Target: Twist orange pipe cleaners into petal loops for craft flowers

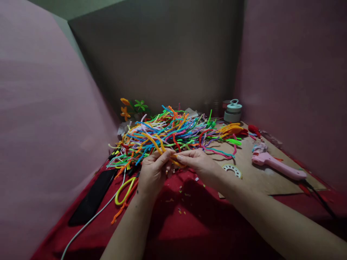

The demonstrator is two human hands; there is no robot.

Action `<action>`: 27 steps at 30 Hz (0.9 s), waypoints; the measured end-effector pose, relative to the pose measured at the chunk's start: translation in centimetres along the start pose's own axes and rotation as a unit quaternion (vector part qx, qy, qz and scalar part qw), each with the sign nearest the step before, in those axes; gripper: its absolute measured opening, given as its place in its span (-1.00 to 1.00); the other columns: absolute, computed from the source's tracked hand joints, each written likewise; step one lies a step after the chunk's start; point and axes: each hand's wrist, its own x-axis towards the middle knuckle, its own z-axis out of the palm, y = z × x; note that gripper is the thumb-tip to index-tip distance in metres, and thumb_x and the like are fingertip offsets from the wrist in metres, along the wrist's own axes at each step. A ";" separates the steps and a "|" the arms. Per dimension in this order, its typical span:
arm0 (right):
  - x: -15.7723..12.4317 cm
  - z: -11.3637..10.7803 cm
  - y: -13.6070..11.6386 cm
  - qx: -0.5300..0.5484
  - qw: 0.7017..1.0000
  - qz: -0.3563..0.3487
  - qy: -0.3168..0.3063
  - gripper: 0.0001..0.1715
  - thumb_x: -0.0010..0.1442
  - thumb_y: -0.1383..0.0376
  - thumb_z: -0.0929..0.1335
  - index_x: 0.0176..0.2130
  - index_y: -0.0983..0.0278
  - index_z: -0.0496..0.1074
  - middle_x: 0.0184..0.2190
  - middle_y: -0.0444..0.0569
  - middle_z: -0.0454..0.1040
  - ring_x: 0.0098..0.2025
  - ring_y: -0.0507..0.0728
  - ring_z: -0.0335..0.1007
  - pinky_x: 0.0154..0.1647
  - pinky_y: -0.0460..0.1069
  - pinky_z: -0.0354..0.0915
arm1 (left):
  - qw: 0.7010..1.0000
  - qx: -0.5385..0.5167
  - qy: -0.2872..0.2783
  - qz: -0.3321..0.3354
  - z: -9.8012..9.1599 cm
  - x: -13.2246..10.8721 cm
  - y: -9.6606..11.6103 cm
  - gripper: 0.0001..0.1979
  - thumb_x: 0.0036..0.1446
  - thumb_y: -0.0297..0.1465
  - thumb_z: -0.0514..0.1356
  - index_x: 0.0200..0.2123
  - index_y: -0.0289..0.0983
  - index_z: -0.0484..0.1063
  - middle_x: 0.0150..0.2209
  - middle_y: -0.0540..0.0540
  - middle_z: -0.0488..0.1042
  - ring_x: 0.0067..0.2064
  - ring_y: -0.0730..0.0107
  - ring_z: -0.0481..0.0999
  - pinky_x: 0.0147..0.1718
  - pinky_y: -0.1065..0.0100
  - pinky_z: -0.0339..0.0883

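Orange-yellow pipe cleaners (155, 143) run up and away from between the fingers of my left hand (153, 169). My left thumb and fingers pinch them. Close beside it, my right hand (199, 162) pinches the lower part of the same pipe cleaners, where a bend shows under the fingertips. The two hands nearly touch. Just beyond them lies a large tangled heap of multicoloured pipe cleaners (173, 126). The fingertips' exact hold is partly hidden.
Left of my arms lie a black phone (92, 198), a white cable (89, 220) and yellow-handled scissors (124, 191). At right, a pink glue gun (279, 166) and a white ring (232, 170) rest by brown cardboard (255, 184). A mint container (233, 111) stands behind. Scraps dot the red cloth (173, 224).
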 end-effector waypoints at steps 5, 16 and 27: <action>0.2 -0.2 1.0 0.011 0.997 0.075 0.027 -0.63 0.09 0.16 0.29 -0.58 0.37 0.36 -0.69 -0.14 0.26 -0.66 -0.05 0.09 -0.59 -0.09 0.03 | 1.000 0.015 -0.014 -0.015 0.0 -0.2 0.3 -0.85 -0.03 -0.33 0.26 -0.41 -0.32 0.48 -0.75 0.10 0.20 -0.71 0.65 0.13 -0.74 0.55 -0.03; 0.7 0.4 1.2 0.043 0.991 0.122 -0.042 -0.61 0.10 0.09 0.30 -0.53 0.35 0.33 -0.71 -0.22 0.15 -0.69 -0.08 -0.02 -0.65 -0.12 0.02 | 1.000 0.004 -0.014 0.018 -0.8 0.3 0.5 -0.81 -0.03 -0.32 0.26 -0.35 -0.33 0.48 -0.73 0.13 0.14 -0.70 0.69 0.08 -0.71 0.57 -0.06; 0.2 0.9 3.0 0.086 0.982 0.166 -0.036 -0.51 0.10 0.02 0.30 -0.64 0.25 0.14 -0.82 -0.31 -0.08 -0.78 -0.10 -0.27 -0.79 -0.13 -0.14 | 0.989 -0.060 0.103 0.088 -1.0 1.9 0.2 -0.79 -0.23 -0.36 0.37 -0.49 -0.36 0.51 -0.56 0.00 0.47 -0.50 0.57 0.43 -0.49 0.55 0.28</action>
